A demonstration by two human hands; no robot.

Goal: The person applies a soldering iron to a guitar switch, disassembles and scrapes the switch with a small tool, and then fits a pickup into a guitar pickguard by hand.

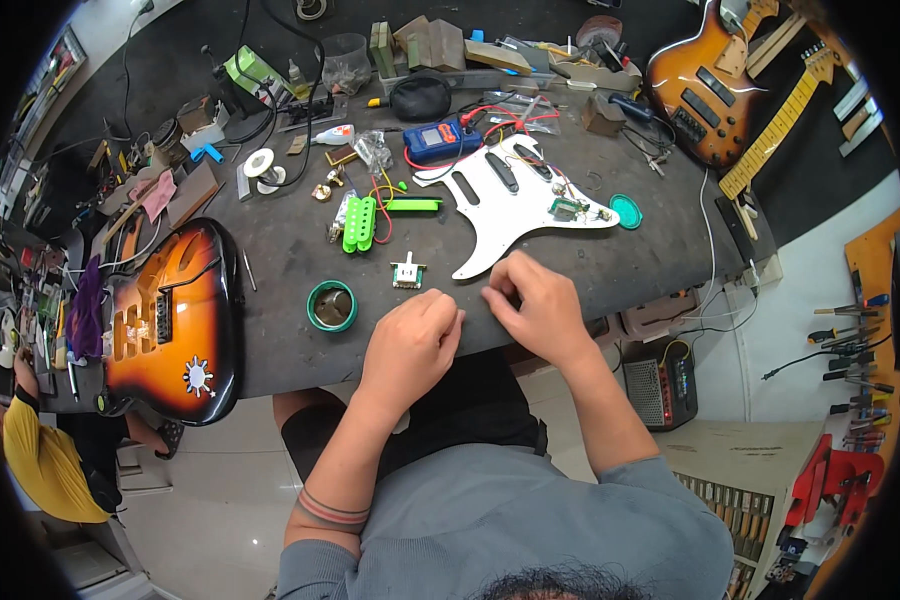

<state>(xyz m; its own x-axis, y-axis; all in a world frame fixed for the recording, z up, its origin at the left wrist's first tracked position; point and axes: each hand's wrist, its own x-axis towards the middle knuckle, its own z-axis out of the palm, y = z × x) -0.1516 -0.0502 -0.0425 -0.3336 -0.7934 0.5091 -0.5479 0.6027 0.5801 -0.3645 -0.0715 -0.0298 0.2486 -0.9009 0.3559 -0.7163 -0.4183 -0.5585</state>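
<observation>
My left hand (410,345) is closed at the front edge of the dark bench, fingers curled under and thumb against them. Close by on the right, my right hand (540,308) is closed too, thumb and forefinger drawn together. Whatever either one holds, if anything, is hidden or too small to make out. Just beyond the left hand lies a small white lever switch (408,271). A round green tin (332,306) with dark contents stands to its left. Past the right hand, a white guitar pickguard (520,213) lies with pickups and wired parts on it.
Bright green pickups (359,224) with loose wires and a blue multimeter (440,141) sit farther back. A sunburst guitar body (185,300) lies at left, a solder spool (262,168) beyond it. Guitars (705,90) rest at far right. Another person in yellow (50,460) is at far left.
</observation>
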